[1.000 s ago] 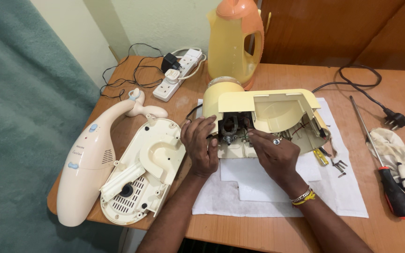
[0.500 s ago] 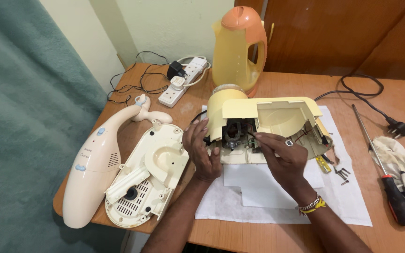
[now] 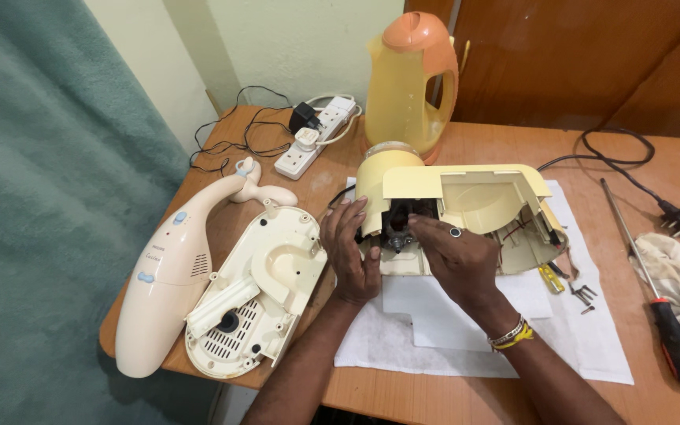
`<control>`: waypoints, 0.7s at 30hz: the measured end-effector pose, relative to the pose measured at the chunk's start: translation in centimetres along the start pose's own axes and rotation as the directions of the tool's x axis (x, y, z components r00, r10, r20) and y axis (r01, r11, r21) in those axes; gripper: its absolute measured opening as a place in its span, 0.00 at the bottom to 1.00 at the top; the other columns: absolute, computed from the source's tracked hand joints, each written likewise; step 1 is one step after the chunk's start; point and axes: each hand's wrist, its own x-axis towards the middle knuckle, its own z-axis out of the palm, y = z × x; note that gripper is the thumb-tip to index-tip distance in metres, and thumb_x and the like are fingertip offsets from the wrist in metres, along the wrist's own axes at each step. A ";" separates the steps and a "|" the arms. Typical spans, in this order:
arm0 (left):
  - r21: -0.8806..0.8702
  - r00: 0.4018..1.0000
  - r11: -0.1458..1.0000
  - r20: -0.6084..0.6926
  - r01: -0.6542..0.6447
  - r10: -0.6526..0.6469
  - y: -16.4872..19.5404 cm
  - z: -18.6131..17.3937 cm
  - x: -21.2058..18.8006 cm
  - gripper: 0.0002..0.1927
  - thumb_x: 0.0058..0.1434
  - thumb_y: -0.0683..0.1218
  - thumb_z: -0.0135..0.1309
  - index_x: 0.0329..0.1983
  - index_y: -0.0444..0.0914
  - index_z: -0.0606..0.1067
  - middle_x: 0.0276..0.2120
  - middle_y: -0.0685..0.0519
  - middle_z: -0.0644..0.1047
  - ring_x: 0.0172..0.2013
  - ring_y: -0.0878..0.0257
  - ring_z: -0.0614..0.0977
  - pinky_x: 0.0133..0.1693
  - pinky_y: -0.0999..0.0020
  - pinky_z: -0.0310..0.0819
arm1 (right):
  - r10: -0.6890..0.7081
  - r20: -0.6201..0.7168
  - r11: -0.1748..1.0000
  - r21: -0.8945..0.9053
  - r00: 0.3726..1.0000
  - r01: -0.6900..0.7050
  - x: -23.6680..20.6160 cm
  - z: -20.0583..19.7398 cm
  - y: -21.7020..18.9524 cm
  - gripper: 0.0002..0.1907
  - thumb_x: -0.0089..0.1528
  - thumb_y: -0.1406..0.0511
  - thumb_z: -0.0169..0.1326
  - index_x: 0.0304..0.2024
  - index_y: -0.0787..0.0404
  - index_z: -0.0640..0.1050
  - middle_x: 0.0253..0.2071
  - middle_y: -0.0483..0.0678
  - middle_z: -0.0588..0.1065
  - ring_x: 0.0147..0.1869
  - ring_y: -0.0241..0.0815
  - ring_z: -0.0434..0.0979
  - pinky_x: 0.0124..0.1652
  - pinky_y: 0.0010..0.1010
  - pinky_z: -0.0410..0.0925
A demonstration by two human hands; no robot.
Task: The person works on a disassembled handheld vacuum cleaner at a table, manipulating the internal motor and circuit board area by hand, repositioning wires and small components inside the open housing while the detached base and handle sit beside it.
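Head view: hands [image 3: 403, 256] on (opened) appliance [image 3: 466, 205]

Glossy plastic housing [image 3: 466, 197] on matt wooden table [image 3: 474, 393].

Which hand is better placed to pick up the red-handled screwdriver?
Probably the right hand. The screwdriver lies on the table's right side, nearer that hand. The left hand steadies the yellow appliance housing on its far side from the tool.

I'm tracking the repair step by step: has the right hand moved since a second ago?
No. The right hand stays at the dark motor opening of the yellow housing.
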 end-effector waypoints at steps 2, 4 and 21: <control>-0.034 1.000 0.999 0.004 0.000 0.000 -0.1 0.0 0.1 0.24 0.76 0.57 0.36 0.65 0.36 0.63 0.66 0.42 0.72 0.70 0.45 0.67 0.74 0.43 0.49 | -0.051 -0.055 0.985 0.164 0.997 0.059 -0.4 -0.1 0.0 0.07 0.62 0.71 0.62 0.43 0.59 0.82 0.44 0.47 0.83 0.38 0.39 0.85 0.37 0.27 0.74; -0.085 1.000 0.996 0.000 0.002 -0.002 -0.2 -0.1 0.1 0.26 0.76 0.58 0.36 0.66 0.36 0.62 0.66 0.40 0.71 0.70 0.44 0.67 0.74 0.42 0.50 | -0.071 -0.095 0.983 0.162 0.993 0.085 -0.6 -0.1 -0.1 0.07 0.64 0.71 0.63 0.44 0.59 0.82 0.44 0.46 0.82 0.38 0.39 0.85 0.36 0.26 0.74; -0.338 0.998 0.940 -0.033 0.045 -0.060 -0.4 0.3 -0.1 0.31 0.76 0.63 0.36 0.70 0.37 0.58 0.67 0.39 0.69 0.72 0.43 0.66 0.77 0.42 0.49 | -0.404 0.203 0.878 -0.187 0.892 0.441 -2.4 1.6 -1.1 0.18 0.57 0.69 0.57 0.49 0.56 0.84 0.55 0.45 0.81 0.22 0.31 0.71 0.24 0.25 0.65</control>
